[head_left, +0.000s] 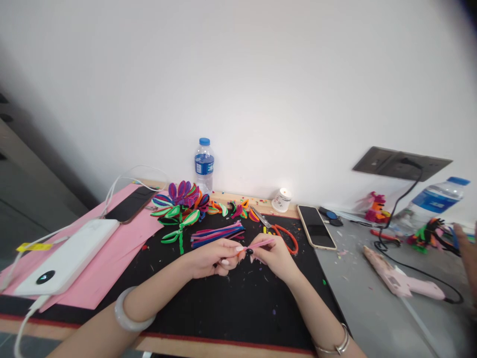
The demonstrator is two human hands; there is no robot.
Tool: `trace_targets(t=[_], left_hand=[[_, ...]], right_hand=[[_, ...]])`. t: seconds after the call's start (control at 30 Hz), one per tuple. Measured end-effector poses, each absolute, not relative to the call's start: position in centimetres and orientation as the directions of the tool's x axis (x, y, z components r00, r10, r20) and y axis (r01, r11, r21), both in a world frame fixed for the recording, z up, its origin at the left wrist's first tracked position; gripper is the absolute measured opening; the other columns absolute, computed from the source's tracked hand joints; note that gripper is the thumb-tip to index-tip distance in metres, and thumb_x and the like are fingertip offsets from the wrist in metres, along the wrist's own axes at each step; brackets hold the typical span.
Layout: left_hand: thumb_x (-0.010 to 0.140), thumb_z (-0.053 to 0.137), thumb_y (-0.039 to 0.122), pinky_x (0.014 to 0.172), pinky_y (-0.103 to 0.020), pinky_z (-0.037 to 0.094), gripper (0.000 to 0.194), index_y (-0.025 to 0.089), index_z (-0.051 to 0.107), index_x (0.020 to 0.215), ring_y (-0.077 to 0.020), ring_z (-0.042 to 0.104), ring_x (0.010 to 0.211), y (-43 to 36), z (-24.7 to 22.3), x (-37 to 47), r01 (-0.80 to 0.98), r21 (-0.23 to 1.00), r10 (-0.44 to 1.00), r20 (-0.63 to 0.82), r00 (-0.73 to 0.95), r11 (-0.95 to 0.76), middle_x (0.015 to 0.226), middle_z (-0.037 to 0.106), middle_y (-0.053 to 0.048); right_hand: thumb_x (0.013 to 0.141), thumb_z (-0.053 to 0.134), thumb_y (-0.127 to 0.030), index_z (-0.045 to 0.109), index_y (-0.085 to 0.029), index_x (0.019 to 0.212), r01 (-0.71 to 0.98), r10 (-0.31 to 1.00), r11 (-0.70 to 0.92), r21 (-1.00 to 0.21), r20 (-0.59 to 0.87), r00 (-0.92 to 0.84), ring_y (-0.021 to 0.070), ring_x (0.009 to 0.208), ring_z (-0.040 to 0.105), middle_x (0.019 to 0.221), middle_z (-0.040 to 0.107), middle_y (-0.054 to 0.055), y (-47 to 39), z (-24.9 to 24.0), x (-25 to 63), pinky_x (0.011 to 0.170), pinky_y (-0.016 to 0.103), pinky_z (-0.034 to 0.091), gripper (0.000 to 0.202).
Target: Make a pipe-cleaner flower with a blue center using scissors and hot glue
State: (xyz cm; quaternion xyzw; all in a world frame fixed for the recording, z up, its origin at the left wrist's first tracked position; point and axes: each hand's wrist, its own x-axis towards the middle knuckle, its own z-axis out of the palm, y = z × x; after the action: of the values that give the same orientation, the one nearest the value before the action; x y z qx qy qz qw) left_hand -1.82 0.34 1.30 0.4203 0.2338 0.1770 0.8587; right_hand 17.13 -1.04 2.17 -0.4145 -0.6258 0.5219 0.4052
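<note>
Over the black mat (238, 308), my left hand (218, 257) and my right hand (274, 256) meet fingertip to fingertip. Both pinch a small bundle of pink pipe cleaners (263, 243), with a dark bit visible between the fingers. Just behind my left hand lies a row of pink, purple and blue pipe cleaners (218, 234). Orange-handled scissors (286, 238) rest beyond my right hand. Colourful leaf and petal shapes made of pipe cleaners (182, 219) are heaped at the back left of the mat.
A white power bank (67, 258) and a dark phone (131, 204) lie on pink sheets (112, 268) at left. A bottle (204, 166) and paper cup (281, 200) stand behind. Right are another phone (316, 227), a glue gun (402, 278) and another person's hand (466, 253).
</note>
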Motion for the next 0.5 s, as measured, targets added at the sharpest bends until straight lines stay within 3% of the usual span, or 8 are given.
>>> trace_targets(t=[0.1, 0.3, 0.5], left_hand=[[0.077, 0.055, 0.035, 0.04, -0.019, 0.006, 0.023, 0.013, 0.05, 0.075, -0.0037, 0.013, 0.042, 0.28, 1.43, -1.85, -0.079, 0.806, 0.48, -0.268, 0.836, 0.587, 0.047, 0.025, 0.008], [0.074, 0.059, 0.036, 0.041, -0.019, 0.006, 0.025, 0.013, 0.05, 0.072, -0.0037, 0.013, 0.041, 0.25, 1.36, -1.87, -0.025, 0.801, 0.434, -0.298, 0.85, 0.598, 0.045, 0.024, 0.009], [0.073, 0.06, 0.037, 0.042, -0.02, 0.006, 0.026, 0.013, 0.05, 0.07, -0.0039, 0.014, 0.042, 0.16, 1.28, -1.95, 0.034, 0.789, 0.39, -0.341, 0.855, 0.614, 0.049, 0.025, 0.008]], right_hand=[[0.069, 0.062, -0.027, 0.062, -0.017, 0.062, 0.092, 0.939, 0.054, -0.994, 0.019, -0.344, 0.0062, 0.034, 0.04, 0.051, 0.059, -0.001, -1.23, 2.32, 17.06, 0.033, 0.019, 0.026, 0.013], [0.062, 0.065, -0.028, 0.064, -0.024, 0.056, 0.107, 0.937, 0.048, -0.993, 0.007, -0.35, 0.0111, 0.041, 0.053, 0.049, 0.061, 0.001, -1.48, 2.93, 16.74, 0.035, 0.021, 0.034, 0.008], [0.058, 0.068, -0.032, 0.064, -0.022, 0.057, 0.094, 0.928, 0.057, -0.994, 0.018, -0.372, 0.0115, 0.038, 0.054, 0.046, 0.061, -0.001, -1.5, 2.57, 16.79, 0.034, 0.022, 0.036, 0.011]])
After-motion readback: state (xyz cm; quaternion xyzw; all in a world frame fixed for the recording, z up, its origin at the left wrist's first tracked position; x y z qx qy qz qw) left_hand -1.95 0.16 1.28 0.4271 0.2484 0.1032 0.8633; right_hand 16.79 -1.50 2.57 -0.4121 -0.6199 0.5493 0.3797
